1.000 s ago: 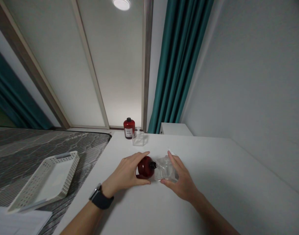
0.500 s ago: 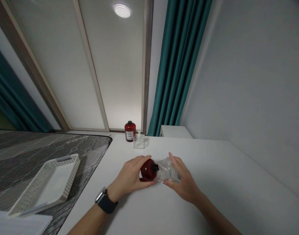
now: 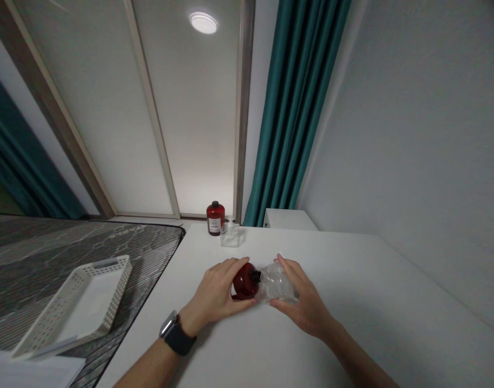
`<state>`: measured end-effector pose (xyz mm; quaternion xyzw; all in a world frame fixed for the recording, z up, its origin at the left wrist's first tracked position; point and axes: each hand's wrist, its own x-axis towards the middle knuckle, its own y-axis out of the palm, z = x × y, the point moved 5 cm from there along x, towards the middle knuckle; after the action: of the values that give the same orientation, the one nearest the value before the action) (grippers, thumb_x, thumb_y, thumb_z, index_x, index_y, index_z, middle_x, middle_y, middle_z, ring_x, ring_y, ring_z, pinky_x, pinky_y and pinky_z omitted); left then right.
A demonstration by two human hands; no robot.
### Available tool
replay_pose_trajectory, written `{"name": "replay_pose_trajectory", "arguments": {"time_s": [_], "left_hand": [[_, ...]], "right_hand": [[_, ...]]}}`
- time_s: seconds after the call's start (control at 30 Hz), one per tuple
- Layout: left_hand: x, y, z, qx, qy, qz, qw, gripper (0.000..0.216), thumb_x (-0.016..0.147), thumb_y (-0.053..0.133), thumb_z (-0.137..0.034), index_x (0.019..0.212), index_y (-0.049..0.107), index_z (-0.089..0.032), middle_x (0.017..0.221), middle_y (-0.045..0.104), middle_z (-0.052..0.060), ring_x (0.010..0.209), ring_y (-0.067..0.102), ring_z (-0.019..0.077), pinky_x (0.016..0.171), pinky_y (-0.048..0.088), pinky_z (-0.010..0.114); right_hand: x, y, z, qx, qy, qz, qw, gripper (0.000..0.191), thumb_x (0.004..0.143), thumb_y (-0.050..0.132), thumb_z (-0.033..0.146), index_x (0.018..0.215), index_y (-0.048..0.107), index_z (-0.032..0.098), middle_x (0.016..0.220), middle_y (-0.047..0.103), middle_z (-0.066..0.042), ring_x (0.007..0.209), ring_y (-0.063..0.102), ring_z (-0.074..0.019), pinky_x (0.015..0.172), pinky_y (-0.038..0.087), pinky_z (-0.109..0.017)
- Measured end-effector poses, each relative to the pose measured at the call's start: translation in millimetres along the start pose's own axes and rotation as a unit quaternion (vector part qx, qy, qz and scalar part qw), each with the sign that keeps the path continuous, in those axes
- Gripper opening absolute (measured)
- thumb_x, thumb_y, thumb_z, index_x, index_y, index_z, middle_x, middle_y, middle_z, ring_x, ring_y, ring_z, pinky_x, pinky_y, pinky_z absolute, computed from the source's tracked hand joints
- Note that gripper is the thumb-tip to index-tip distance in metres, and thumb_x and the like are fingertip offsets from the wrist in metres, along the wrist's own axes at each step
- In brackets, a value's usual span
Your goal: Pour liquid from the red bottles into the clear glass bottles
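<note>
My left hand (image 3: 217, 293) is wrapped round a dark red bottle (image 3: 244, 281) lying on its side on the white table (image 3: 352, 302). The bottle's black neck points right into a clear plastic pouch (image 3: 277, 286), which my right hand (image 3: 301, 299) grips from the right side. Both hands rest low on the table, close together. A dark watch sits on my left wrist.
A second red bottle with a black cap (image 3: 215, 218) and a small clear container (image 3: 231, 235) stand at the table's far edge. A white perforated tray (image 3: 79, 304) lies on a grey patterned mattress (image 3: 36, 258) to the left. Teal curtains (image 3: 299, 108) hang behind.
The view shifted slightly; hands, red bottle and pouch keep nearly the same pose, with the pouch turned a little in my right hand.
</note>
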<state>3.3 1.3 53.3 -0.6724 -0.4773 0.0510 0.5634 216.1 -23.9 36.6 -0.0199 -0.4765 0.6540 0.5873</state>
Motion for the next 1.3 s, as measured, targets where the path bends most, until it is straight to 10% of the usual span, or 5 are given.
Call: {"name": "replay_pose_trajectory", "arguments": {"time_s": [0.6,1.3], "left_hand": [[-2.8,2.4,3.8,-0.093,-0.060,-0.077,0.991,0.073,0.069,0.083,-0.036,0.131,0.047,-0.023,0.122,0.069,0.010,0.107,0.070,0.0281,0.091,0.058,0.042],[-0.7,2.5,0.4,-0.072,-0.028,-0.062,0.995,0.072,0.074,0.081,-0.042,0.132,0.042,-0.024,0.121,0.067,0.009,0.107,0.069,0.0279,0.091,0.057,0.042]], "right_hand": [[15.2,-10.3,10.4,0.026,0.030,0.002,0.999,0.090,0.079,0.075,0.020,0.157,0.029,0.027,0.140,0.051,-0.014,0.129,0.052,-0.0297,0.110,0.046,-0.049],[20.9,-16.4,20.4,0.017,-0.016,0.018,1.000,0.042,0.084,0.073,0.024,0.124,0.063,0.027,0.136,0.053,-0.013,0.129,0.053,-0.0294,0.108,0.048,-0.049]]}}
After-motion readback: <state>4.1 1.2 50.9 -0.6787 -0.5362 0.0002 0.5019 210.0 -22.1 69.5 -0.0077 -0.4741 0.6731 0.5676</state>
